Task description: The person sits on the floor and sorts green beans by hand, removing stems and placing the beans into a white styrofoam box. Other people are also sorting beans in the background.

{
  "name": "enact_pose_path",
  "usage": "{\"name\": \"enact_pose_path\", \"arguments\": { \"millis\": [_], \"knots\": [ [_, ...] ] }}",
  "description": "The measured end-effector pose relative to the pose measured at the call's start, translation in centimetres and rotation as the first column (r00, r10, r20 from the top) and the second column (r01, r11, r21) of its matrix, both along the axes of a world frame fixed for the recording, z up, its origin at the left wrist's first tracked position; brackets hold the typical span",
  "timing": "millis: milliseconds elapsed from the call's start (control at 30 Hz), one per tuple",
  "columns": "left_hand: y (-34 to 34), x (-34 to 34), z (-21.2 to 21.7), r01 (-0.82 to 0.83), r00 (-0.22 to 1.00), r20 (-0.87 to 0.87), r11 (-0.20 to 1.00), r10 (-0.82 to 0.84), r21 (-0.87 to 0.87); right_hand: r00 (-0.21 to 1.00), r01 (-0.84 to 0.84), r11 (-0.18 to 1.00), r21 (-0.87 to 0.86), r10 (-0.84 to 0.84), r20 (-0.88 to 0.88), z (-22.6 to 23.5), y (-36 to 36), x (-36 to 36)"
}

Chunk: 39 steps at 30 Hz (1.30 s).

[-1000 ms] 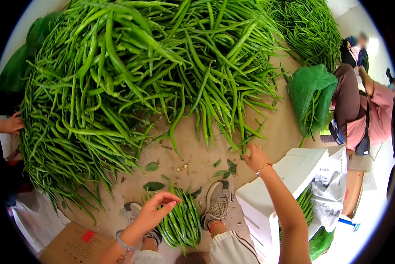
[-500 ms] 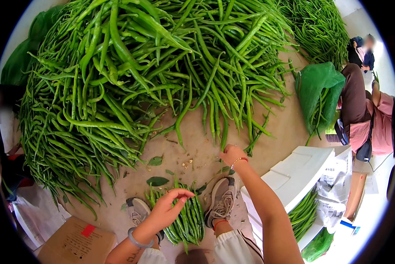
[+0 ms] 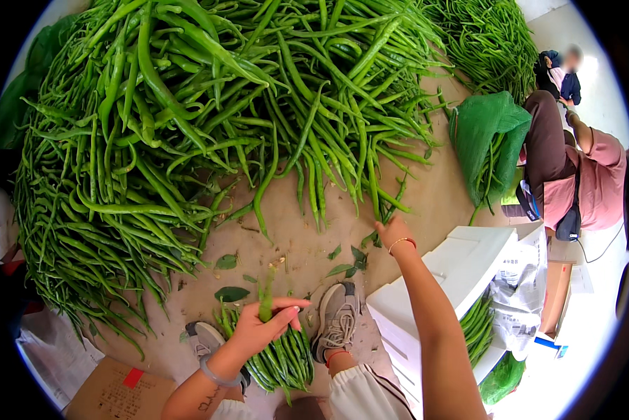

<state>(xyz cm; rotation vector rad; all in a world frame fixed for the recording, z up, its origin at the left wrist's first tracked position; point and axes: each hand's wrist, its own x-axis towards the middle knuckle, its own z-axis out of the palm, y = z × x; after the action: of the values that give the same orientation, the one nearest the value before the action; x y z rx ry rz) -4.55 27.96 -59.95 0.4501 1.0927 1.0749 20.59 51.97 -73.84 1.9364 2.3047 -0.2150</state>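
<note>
A green chili pepper stands up from between the thumb and fingers of my left hand, which is closed on it. Below that hand, a bundle of long green chili peppers lies lined up on the floor between my shoes. My right hand reaches forward to the right, its fingers pinched at the lower end of a dark green chili pepper at the edge of the big pile. The fingertips partly hide that end.
Loose leaves lie on the brown floor. To the right stand a white foam box holding peppers and a green mesh bag. Beyond sits a person in pink. A cardboard box is at lower left.
My right hand has moved right along the pile's near edge. A chili pepper now shows upright in my left hand, where none was visible before. The whole view has shifted slightly.
</note>
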Motion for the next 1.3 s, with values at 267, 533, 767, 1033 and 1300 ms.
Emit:
{"name": "enact_pose_path", "arguments": {
  "millis": [267, 533, 767, 1033, 1300],
  "knots": [
    [0.7, -1.5, 0.0, -0.089, 0.928, 0.331, 0.965, 0.171, -0.248, 0.041, 0.264, 0.173, -0.949, -0.985, -0.168, 4.2, -4.6, -1.6],
    [0.5, 0.4, -3.1, -0.025, 0.820, 0.537, 0.950, 0.198, -0.311, 0.768, -0.319, -0.001, -0.948, -0.586, -0.259, 14.1, -16.6, -7.6],
    [-0.4, -1.2, -3.6, -0.113, 0.673, 0.672, 0.940, 0.310, -0.321, 0.960, -0.143, 0.990, -0.012, 0.136, -0.245, 1.0, -2.6, -0.3],
    [-1.1, -2.4, -3.2, -0.130, 0.795, 0.555, 0.963, 0.243, -0.236, 0.990, -0.134, 0.956, -0.263, 0.140, 0.005, 3.2, 0.0, -0.7],
    [-2.0, -3.8, -1.5, -0.107, 0.806, 0.556, 0.974, 0.203, -0.200, 0.908, -0.028, 0.929, -0.370, 0.179, 0.379, 6.1, 0.6, 1.9]
  ]
}}
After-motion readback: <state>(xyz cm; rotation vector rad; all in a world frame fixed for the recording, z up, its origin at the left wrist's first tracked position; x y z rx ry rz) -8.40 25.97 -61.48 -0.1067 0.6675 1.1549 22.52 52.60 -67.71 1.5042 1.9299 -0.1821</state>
